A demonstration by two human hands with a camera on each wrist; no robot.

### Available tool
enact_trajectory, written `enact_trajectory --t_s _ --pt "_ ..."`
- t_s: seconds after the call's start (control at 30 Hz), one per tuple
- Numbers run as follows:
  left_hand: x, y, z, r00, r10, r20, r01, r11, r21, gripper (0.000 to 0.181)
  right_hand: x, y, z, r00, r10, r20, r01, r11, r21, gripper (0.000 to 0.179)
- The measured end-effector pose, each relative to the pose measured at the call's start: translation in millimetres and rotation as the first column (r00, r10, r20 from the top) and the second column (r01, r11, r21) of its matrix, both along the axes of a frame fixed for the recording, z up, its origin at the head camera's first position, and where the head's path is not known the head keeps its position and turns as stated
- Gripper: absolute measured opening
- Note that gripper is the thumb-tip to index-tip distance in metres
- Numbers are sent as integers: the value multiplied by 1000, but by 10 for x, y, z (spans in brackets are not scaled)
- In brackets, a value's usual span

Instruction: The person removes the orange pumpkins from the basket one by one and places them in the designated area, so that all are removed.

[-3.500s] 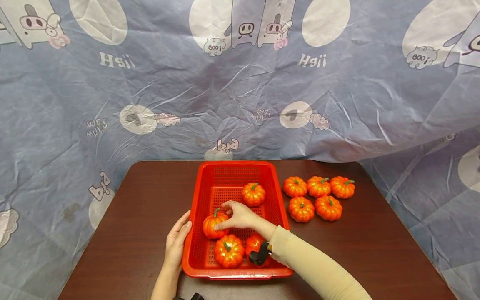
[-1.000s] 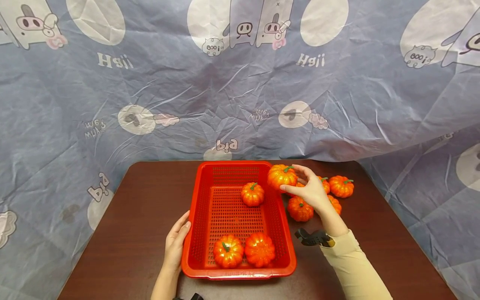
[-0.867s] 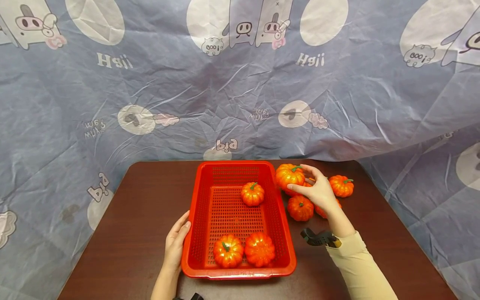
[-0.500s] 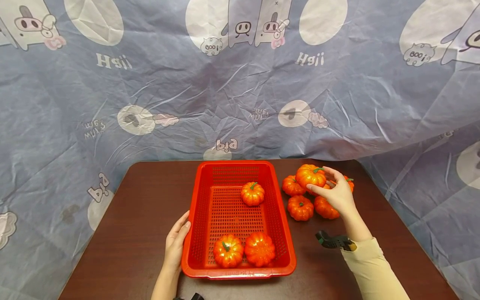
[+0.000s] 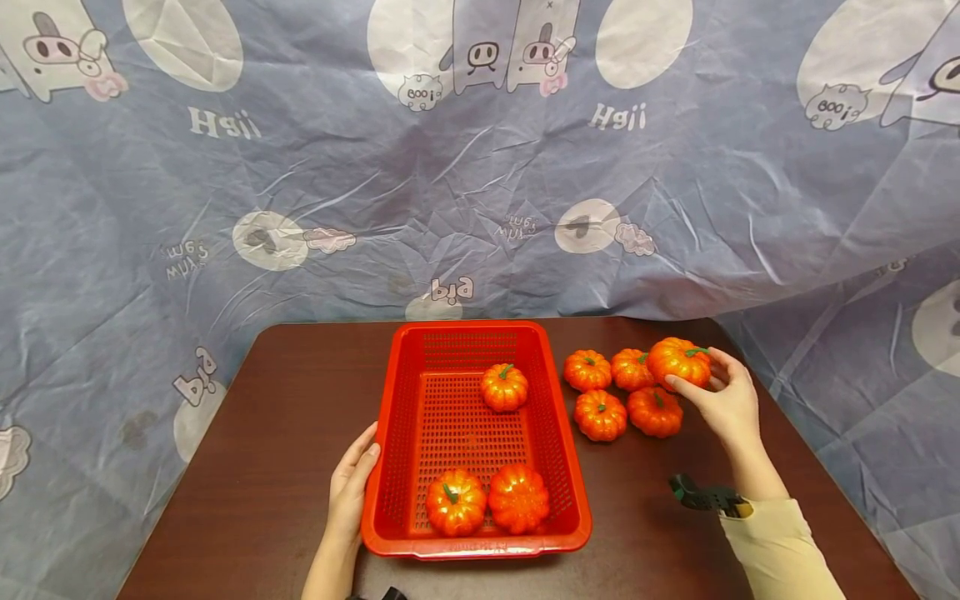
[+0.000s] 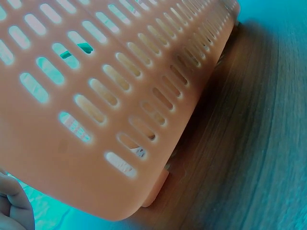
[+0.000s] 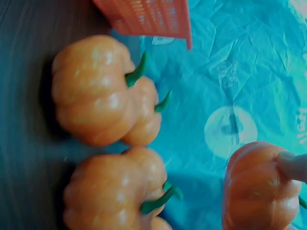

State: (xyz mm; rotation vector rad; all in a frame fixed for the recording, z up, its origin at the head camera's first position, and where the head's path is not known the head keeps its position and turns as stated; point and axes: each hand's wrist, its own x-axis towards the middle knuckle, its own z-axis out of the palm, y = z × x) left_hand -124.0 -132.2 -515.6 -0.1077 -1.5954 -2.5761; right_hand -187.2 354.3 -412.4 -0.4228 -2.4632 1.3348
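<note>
My right hand (image 5: 727,404) pinches a small orange pumpkin (image 5: 678,362) between thumb and fingers, its green stem toward the fingertips. In the head view this pumpkin overlaps the far right of a group of pumpkins; in the right wrist view the held pumpkin (image 7: 259,189) sits low at the right, a fingertip on its skin. My left hand (image 5: 350,477) rests against the left side of a red plastic basket (image 5: 381,492), fingers and thumb at its rim. The left wrist view shows the basket's slotted wall (image 6: 72,158) up close. Three pumpkins lie inside, one at the back (image 5: 505,387).
Right of the basket, pumpkins stand in two rows, with a back-left one (image 5: 587,370) and a front-right one (image 5: 655,412). They rest on a dark brown table (image 5: 300,400). A printed grey-blue cloth (image 5: 450,183) hangs behind the table.
My right hand has taken a pumpkin out of the basket's left middle and carried it right, over the rim and across the back row of pumpkins. My left hand has stayed at the basket.
</note>
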Motion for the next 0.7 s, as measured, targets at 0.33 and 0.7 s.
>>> enact_trajectory --t_s 0.33,0.7 --pt "4 9 6 1000 3 13 -3 1000 6 44 37 248 -220 990 -129 55 128 992 16 88" --pt "3 5 8 1000 0 9 0 1000 16 45 36 431 -496 973 -220 70 220 975 13 85"
